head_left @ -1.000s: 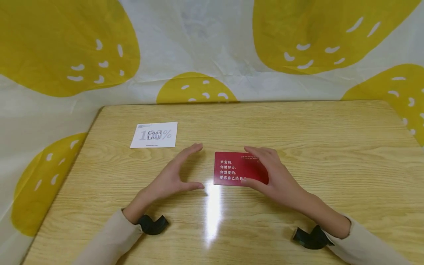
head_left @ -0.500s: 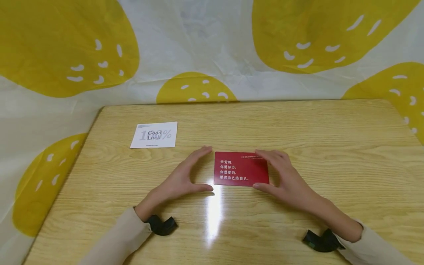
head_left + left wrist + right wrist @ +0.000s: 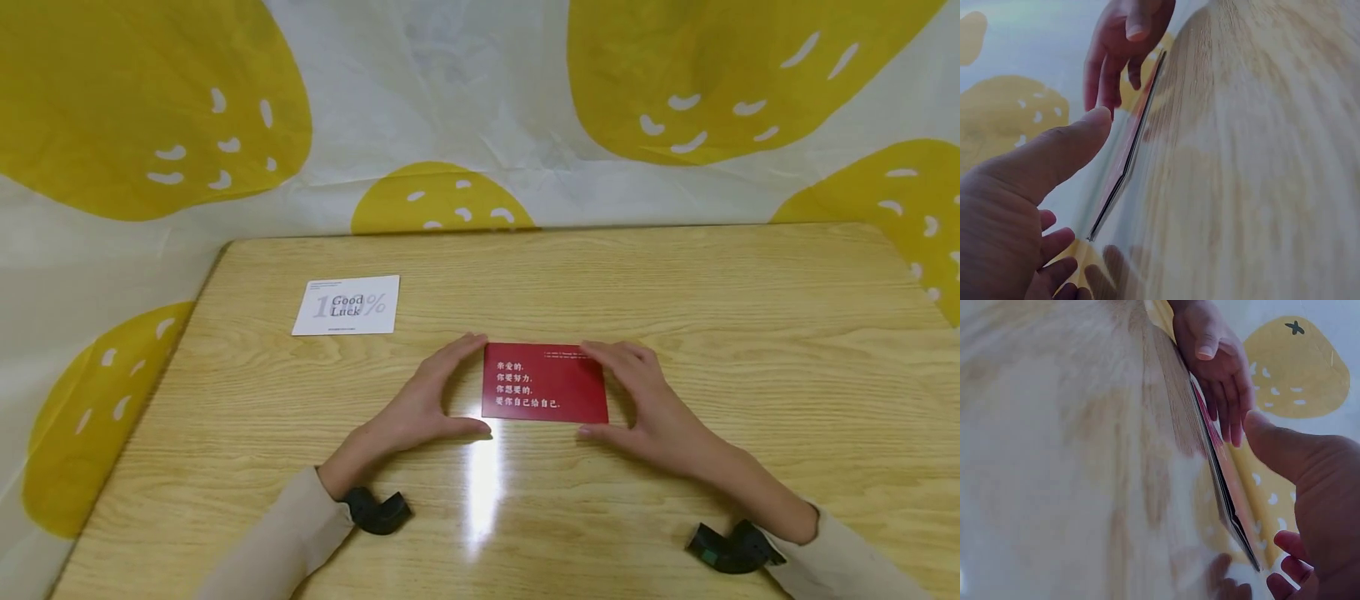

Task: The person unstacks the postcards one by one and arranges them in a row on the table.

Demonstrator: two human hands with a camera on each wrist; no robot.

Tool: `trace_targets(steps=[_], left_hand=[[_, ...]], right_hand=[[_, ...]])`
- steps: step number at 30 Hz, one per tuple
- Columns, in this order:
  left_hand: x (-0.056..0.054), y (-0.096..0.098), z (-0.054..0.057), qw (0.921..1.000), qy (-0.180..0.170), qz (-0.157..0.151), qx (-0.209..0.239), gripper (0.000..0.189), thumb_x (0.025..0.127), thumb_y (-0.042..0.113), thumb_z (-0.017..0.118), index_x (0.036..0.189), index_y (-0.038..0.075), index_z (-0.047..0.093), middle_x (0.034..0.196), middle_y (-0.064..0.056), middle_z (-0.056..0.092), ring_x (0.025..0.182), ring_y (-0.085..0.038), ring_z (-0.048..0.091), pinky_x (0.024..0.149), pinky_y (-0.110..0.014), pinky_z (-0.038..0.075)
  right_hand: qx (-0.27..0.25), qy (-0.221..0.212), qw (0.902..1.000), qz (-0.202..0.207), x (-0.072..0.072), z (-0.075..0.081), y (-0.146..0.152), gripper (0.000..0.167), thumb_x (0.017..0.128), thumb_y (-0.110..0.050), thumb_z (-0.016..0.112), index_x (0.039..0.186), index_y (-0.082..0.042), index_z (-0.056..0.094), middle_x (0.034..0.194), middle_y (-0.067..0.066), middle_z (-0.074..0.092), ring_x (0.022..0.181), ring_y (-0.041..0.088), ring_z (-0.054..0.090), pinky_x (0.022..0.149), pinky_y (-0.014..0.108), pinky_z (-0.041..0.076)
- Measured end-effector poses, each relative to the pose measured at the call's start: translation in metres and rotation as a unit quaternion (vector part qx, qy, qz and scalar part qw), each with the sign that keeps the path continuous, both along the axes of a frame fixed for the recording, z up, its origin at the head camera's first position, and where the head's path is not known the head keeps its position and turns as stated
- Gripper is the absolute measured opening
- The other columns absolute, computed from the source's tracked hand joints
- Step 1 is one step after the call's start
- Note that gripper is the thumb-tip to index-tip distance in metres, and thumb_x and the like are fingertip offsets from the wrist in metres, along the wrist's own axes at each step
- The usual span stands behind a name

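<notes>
A red card [image 3: 543, 383] with white Chinese writing lies flat in the middle of the table. My left hand [image 3: 416, 400] is at its left end, thumb and fingers spread apart, with the fingertips right at the far left corner. Mirroring it at the right end, my right hand [image 3: 648, 408] has its fingertips over the far edge and its thumb by the near right corner. Seen almost edge-on in the left wrist view, the card [image 3: 1127, 156] shows a thin dark edge close to the tabletop. Neither hand has its fingers curled round it.
A white card [image 3: 347, 306] printed "Good Luck" lies farther back on the left of the wooden table [image 3: 675, 283]. Behind the table hangs a white cloth [image 3: 450, 83] with yellow shapes. A bright reflection crosses the tabletop near the red card.
My left hand has moved right, up to the red card's left end. My right hand has drawn back rightward, uncovering more of the writing. Both cards stay where they were.
</notes>
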State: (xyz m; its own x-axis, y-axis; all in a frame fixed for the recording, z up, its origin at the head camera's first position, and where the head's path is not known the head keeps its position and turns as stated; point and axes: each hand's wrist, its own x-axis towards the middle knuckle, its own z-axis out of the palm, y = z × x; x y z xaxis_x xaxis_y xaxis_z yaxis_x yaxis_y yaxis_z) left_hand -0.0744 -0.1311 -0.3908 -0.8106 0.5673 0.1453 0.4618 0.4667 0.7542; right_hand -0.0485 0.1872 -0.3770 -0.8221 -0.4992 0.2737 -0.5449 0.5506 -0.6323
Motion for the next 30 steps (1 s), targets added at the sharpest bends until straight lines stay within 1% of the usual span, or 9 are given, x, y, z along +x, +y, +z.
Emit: trace_targets(steps=[3,7,11,16,22,26,30], left_hand=[[0.0,0.002,-0.001,0.9999,0.014,0.001,-0.009,0.106,0.064,0.039,0.089,0.149,0.013,0.032,0.153,-0.005,0.031,0.141,-0.017,0.021,0.113,-0.045,0.019],[0.0,0.004,-0.003,0.9992,0.034,0.003,-0.022,0.106,0.063,0.04,0.089,0.149,0.012,0.033,0.152,-0.004,0.032,0.142,-0.019,0.021,0.112,-0.047,0.019],[0.0,0.005,-0.005,0.9978,0.048,0.01,-0.045,0.106,0.064,0.042,0.088,0.149,0.012,0.032,0.153,-0.003,0.032,0.142,-0.019,0.02,0.112,-0.048,0.019],[0.0,0.008,-0.005,0.9952,0.067,0.015,-0.07,0.106,0.065,0.043,0.087,0.149,0.01,0.031,0.152,-0.004,0.033,0.142,-0.02,0.02,0.11,-0.05,0.022],[0.0,0.009,-0.004,0.9942,0.077,0.014,-0.074,0.104,0.067,0.043,0.086,0.149,0.008,0.031,0.151,-0.006,0.035,0.142,-0.022,0.021,0.108,-0.049,0.024],[-0.001,0.009,-0.004,0.9936,0.08,0.015,-0.079,0.103,0.067,0.043,0.086,0.148,0.008,0.032,0.151,-0.006,0.035,0.142,-0.022,0.022,0.107,-0.048,0.025],[-0.001,0.009,-0.004,0.9935,0.078,0.016,-0.082,0.104,0.067,0.044,0.085,0.148,0.008,0.032,0.151,-0.006,0.035,0.142,-0.022,0.021,0.107,-0.047,0.025]], right_hand=[[0.0,-0.002,1.0,0.0,-0.002,-0.003,0.002,0.094,0.067,-0.029,0.088,0.145,-0.01,0.038,0.145,0.003,0.04,0.127,0.027,0.026,0.092,0.052,0.036],[0.001,-0.005,1.0,-0.006,-0.005,-0.007,0.005,0.094,0.067,-0.03,0.088,0.145,-0.01,0.039,0.145,0.003,0.041,0.127,0.026,0.027,0.093,0.051,0.035],[0.001,-0.01,0.9999,-0.013,-0.007,-0.01,0.007,0.093,0.068,-0.03,0.088,0.144,-0.009,0.04,0.144,0.003,0.041,0.126,0.026,0.027,0.092,0.05,0.035],[0.004,-0.013,0.9998,-0.013,-0.009,-0.011,0.008,0.091,0.068,-0.028,0.088,0.143,-0.007,0.041,0.144,0.006,0.042,0.125,0.028,0.027,0.091,0.051,0.034],[0.025,-0.001,0.9996,-0.011,-0.012,-0.013,0.007,0.093,0.066,-0.03,0.088,0.143,-0.006,0.041,0.145,0.011,0.04,0.126,0.032,0.027,0.092,0.052,0.033],[0.032,0.0,0.9995,-0.009,-0.012,-0.014,0.007,0.096,0.065,-0.032,0.089,0.143,-0.006,0.04,0.145,0.011,0.039,0.126,0.032,0.027,0.092,0.052,0.033],[0.036,0.0,0.9993,-0.007,-0.012,-0.014,0.007,0.096,0.065,-0.031,0.089,0.143,-0.006,0.04,0.144,0.011,0.039,0.126,0.032,0.027,0.092,0.052,0.034]])
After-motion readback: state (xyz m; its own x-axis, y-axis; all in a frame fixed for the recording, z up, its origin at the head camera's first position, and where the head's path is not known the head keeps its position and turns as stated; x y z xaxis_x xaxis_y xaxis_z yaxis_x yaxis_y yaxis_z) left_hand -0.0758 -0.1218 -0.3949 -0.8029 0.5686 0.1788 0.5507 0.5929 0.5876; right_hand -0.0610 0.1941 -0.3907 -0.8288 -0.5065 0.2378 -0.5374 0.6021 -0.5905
